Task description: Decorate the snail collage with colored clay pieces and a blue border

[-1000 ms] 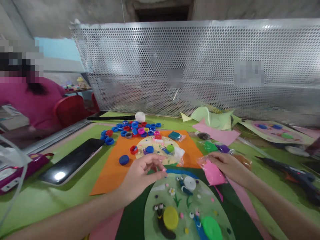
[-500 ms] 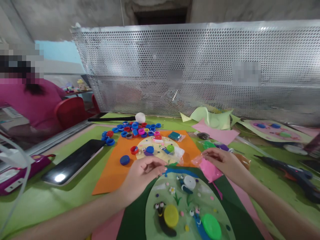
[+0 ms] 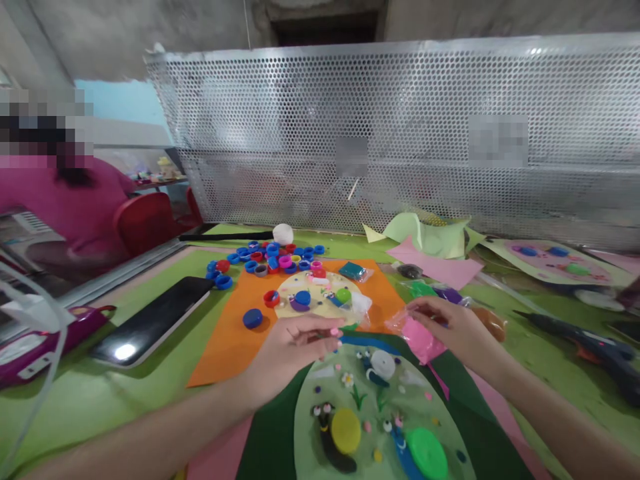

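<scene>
My left hand point(image 3: 293, 347) is raised above the top edge of a green craft picture point(image 3: 367, 407), its thumb and fingers closed on a small bit of pink clay point(image 3: 335, 332). My right hand point(image 3: 450, 328) grips a clear plastic packet of pink clay point(image 3: 421, 339) over the picture's upper right edge. Snails made of clay and bottle caps decorate the picture, among them a yellow cap point(image 3: 346, 431), a bright green cap point(image 3: 427, 453) and a white cap point(image 3: 383, 365). A small white flower and coloured clay dots lie between them.
Behind is an orange sheet point(image 3: 215, 357) with another snail picture. Loose bottle caps point(image 3: 273, 251) are heaped at the back. A phone point(image 3: 155, 320) and a purple power strip point(image 3: 30, 353) lie left, a glue gun point(image 3: 590, 347) right. A person in pink point(image 3: 75, 207) sits far left.
My left fingertips have shifted, and the bit of pink clay between them now shows. My right hand stays on the pink clay packet. The whole view has moved slightly.
</scene>
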`<state>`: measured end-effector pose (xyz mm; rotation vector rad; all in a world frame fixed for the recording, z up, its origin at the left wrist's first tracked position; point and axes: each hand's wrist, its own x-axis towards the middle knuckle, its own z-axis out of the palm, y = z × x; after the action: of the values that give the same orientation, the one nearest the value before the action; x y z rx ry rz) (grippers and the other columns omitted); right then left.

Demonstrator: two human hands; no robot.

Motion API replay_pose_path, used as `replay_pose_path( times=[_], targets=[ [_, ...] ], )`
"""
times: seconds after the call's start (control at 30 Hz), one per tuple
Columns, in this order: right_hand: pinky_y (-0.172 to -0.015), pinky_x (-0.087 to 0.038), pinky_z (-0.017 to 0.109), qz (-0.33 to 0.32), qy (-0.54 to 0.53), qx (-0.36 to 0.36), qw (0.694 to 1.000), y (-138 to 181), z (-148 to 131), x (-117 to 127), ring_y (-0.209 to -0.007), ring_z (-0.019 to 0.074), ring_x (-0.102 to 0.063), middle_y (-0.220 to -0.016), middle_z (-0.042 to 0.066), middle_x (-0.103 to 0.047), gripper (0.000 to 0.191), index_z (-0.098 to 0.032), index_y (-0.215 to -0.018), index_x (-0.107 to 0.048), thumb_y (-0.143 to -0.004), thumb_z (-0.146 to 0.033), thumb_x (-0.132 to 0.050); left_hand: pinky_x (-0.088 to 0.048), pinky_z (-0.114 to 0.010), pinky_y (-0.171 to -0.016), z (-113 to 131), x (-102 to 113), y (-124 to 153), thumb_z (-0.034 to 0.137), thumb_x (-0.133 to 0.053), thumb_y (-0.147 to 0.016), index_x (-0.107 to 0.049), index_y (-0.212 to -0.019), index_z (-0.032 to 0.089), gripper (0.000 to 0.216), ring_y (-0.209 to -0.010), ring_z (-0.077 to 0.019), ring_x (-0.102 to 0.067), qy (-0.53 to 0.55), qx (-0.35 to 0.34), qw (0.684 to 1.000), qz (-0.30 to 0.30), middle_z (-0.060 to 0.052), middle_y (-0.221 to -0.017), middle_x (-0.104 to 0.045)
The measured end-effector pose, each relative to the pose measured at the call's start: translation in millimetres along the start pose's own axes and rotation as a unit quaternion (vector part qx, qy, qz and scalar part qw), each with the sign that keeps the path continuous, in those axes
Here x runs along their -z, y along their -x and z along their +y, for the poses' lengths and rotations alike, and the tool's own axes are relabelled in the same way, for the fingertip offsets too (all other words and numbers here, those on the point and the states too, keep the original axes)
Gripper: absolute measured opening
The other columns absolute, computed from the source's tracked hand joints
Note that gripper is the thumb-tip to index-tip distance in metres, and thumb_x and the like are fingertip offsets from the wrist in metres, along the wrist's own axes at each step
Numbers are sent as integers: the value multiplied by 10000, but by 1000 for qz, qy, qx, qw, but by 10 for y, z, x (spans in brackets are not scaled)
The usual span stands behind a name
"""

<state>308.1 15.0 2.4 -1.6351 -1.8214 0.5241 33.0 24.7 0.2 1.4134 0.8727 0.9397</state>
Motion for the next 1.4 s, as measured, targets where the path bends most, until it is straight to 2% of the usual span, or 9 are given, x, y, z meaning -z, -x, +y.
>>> replay_pose_path(
  times=[0.23,0.37,0.57,0.7,0.83,1.0,1.2,1.3,1.4],
  targets=[
    [-582,-491,313,11,17,24,999,12,-21,9,-648,191,-618,-834,19,-695,245,-249,-877,-635,-820,-443,-496,-445,-161,-548,18,-11,30,251,-730,-673,-666,-695,165,109,-602,-86,-587,5,14,1000,-16,17,-678,-657],
    [-626,-498,315,5,15,43,999,20,-33,-7,-694,183,-621,-896,19,-692,230,-255,-894,-628,-843,-428,-487,-468,-181,-569,6,4,7,238,-739,-653,-648,-678,170,116,-616,-103,-618,-4,13,1000,0,17,-682,-683],
    [-661,-508,312,23,8,49,998,32,-44,-32,-707,178,-629,-895,5,-691,173,-258,-890,-612,-850,-379,-497,-497,-252,-766,13,6,-1,264,-678,-750,-713,-912,210,175,-876,-164,-650,-44,15,999,4,-30,-950,-716],
    [-722,-517,358,61,33,58,996,17,4,-42,-837,217,-638,-1018,31,-671,255,-266,-1058,-566,-839,-375,-495,-500,-254,-743,0,4,18,249,-688,-733,-671,-1032,223,302,-825,-154,-647,-50,1,999,-2,-6,-850,-712],
    [-851,-447,467,134,127,131,974,1,48,-74,-1057,288,-557,-1127,80,-629,314,-243,-1102,-540,-841,-396,-456,-474,-239,-694,10,3,50,235,-734,-677,-671,-1034,227,363,-712,-130,-595,-63,-21,998,-6,22,-739,-652],
    [-824,-399,509,159,236,159,945,50,22,-140,-1046,317,-546,-1079,86,-641,298,-240,-1097,-537,-877,-387,-400,-455,-269,-706,52,8,98,242,-605,-798,-638,-1120,256,324,-727,-151,-557,-164,-99,981,-13,3,-762,-638],
    [-895,-358,496,145,257,223,929,108,-33,-166,-1079,300,-488,-1136,82,-609,295,-218,-1158,-495,-895,-338,-435,-444,-299,-879,55,-21,127,233,-474,-903,-572,-1202,276,318,-994,-178,-587,-198,-108,973,-50,-11,-1042,-680],
    [-896,-360,486,157,249,240,925,140,-94,-145,-1076,290,-485,-1118,79,-612,277,-219,-1150,-493,-899,-324,-440,-480,-276,-803,40,-46,149,217,-572,-851,-670,-1044,250,219,-914,-177,-627,-163,-99,979,-69,-21,-1004,-690],
    [-883,-359,473,132,241,270,923,214,-223,-140,-1086,290,-479,-1131,76,-608,310,-228,-1173,-478,-888,-351,-477,-480,-256,-710,56,-64,168,191,-656,-783,-724,-793,205,70,-785,-170,-617,-140,-137,978,-65,-29,-802,-689]
  ],
)
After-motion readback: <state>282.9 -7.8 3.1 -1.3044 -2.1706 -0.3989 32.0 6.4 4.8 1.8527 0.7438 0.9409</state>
